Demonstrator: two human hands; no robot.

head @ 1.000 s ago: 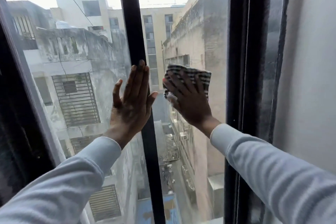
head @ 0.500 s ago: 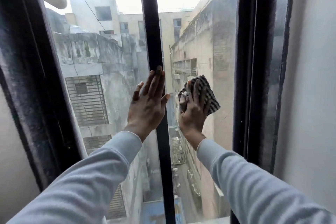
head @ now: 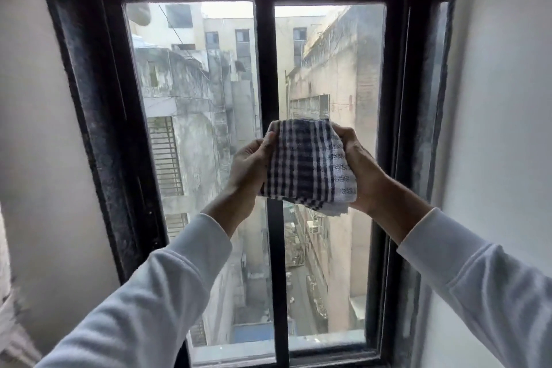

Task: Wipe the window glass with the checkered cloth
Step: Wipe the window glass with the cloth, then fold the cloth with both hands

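Observation:
A blue-and-white checkered cloth (head: 307,166), folded into a pad, is held in the air between both hands, a short way in front of the window and off the glass. My left hand (head: 249,166) grips its left edge and my right hand (head: 363,172) grips its right side from behind. The window has two panes: left glass (head: 194,116) and right glass (head: 337,69), split by a black upright bar (head: 266,63).
A thick black window frame (head: 98,116) surrounds the glass, with white walls (head: 504,98) close on both sides. Buildings and a narrow street far below show through the panes. The sill (head: 322,340) runs along the bottom.
Both hands came off the window and drew back. The left hand left the bar and took the cloth's left edge, so both hands hold it. The view pulled back, showing the whole frame.

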